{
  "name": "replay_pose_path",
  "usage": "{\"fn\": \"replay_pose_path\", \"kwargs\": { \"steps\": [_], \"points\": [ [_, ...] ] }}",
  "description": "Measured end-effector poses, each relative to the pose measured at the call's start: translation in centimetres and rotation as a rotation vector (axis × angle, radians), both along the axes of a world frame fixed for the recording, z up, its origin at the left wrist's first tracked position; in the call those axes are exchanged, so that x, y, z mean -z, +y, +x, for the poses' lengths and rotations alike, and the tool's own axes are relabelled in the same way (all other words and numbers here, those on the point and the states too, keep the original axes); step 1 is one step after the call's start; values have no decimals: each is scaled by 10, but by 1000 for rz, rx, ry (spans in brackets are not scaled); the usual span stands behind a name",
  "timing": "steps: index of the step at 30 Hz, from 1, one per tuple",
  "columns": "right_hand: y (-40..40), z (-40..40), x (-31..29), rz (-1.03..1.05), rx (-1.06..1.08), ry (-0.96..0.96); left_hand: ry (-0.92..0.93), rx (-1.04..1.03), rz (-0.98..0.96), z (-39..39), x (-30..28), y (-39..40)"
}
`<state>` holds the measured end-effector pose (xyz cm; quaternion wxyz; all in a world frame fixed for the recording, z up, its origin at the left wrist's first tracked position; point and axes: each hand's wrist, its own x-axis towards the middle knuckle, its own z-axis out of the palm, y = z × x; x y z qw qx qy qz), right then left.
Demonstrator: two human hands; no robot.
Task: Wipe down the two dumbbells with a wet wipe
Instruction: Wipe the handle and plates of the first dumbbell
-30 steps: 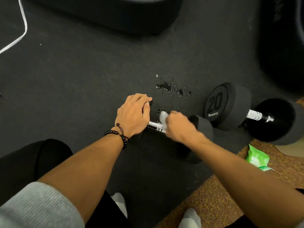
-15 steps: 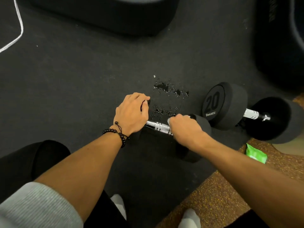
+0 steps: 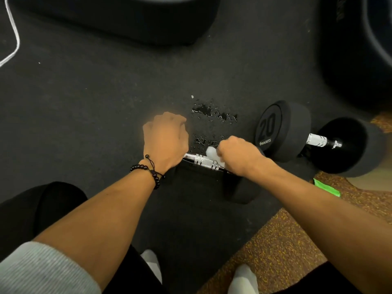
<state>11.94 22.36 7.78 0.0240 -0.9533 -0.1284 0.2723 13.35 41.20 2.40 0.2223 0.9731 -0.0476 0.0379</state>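
Since half a second ago our right hand has slid the white wet wipe back left along the knurled chrome handle of the near dumbbell, fingers curled round wipe and bar. Our left hand stays curled over the far-left head, steadying it. We judge the handle is mid-scrub (strokes go back and forth); the 20 dumbbell lies just beside, to the right, untouched.
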Motion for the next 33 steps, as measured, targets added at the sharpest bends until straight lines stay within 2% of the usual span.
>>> {"fn": "replay_pose_path", "kwargs": {
  "steps": [2, 4, 7, 9, 11, 12, 15, 17, 18, 20, 24, 29, 33],
  "points": [
    [-10, 7, 3, 240, 231, -15, -125, 50, -1, -1, -6, -8],
    [-19, 7, 4, 503, 481, -15, -173, 222, -95, -3, -12, -19],
    [-31, -1, 0, 843, 749, 100, 1, 504, -300, -18, -16, -39],
    [-35, -6, -1, 932, 805, 156, 143, 498, -464, -24, -12, -51],
    [-37, -11, 0, 933, 829, 134, 162, 439, -520, -21, -9, -59],
    [-39, -14, 3, 881, 814, 53, 162, 415, -522, -19, -10, -62],
    [-48, -27, 10, 537, 643, -349, 188, 298, -537, -14, -12, -65],
    [-51, -41, 19, 311, 576, -428, 230, 206, -462, -16, -6, -67],
    [-50, -48, 25, 295, 594, -402, 255, 194, -399, -19, -2, -69],
    [-48, -57, 38, 389, 639, -385, 303, 270, -293, -28, 4, -80],
    [-53, -54, 58, 476, 635, -477, 419, 446, -240, -42, 5, -99],
    [-60, -37, 73, 471, 627, -472, 322, 502, -93, -51, 13, -97],
    [-62, -32, 76, 497, 649, -474, 282, 532, -54, -46, 7, -89]
  ]
}}
